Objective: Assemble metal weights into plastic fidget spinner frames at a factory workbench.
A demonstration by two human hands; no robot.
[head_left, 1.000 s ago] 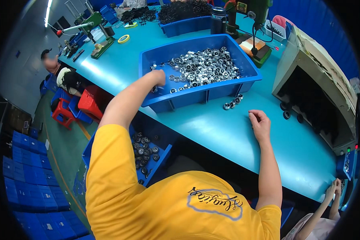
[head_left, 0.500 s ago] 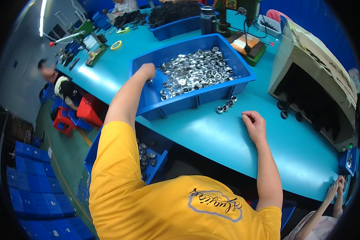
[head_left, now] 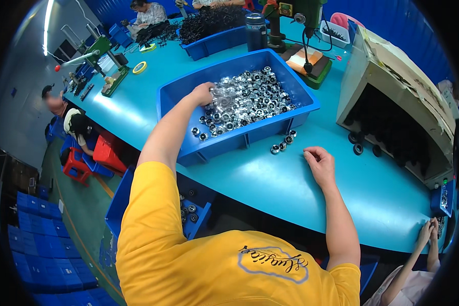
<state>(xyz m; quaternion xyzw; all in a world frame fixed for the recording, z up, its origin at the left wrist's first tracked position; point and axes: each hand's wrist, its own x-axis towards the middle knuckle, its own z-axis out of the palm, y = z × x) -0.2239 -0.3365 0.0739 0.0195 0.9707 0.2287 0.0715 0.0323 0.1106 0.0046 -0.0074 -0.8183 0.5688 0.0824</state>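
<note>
Right now our left hand (head_left: 203,94) is reaching into the blue plastic bin (head_left: 178,97), fingers curled together down among the shiny round metal parts (head_left: 250,99) heaped in it; whether the hand has actually closed on any of them we cannot tell, since the knuckles hide the fingertips. Our right hand (head_left: 320,164) rests on the turquoise table (head_left: 270,188), loosely cupped and holding nothing, with a small cluster of loose metal parts (head_left: 282,143) lying just beside it at about ten o'clock, close against the bin's front wall

We see a few ways this could slip. Such parts look small and slick, so a big scoop from the left hand could shed pieces over the bin's near rim, and those would likely roll across the smooth table. That little cluster outside the bin sits near the table's front edge, at six o'clock from the bin; a careless sweep of the right hand could knock pieces off toward the lower blue bin (head_left: 118,204) under the table at seven o'clock, or past it to the floor. Our left forearm crosses the bin's rim, so leaning on it might tip or shove the bin. Dark rings (head_left: 356,144) lie at three o'clock from the right hand by the beige machine (head_left: 392,76), and stray pieces could mix with them
</note>
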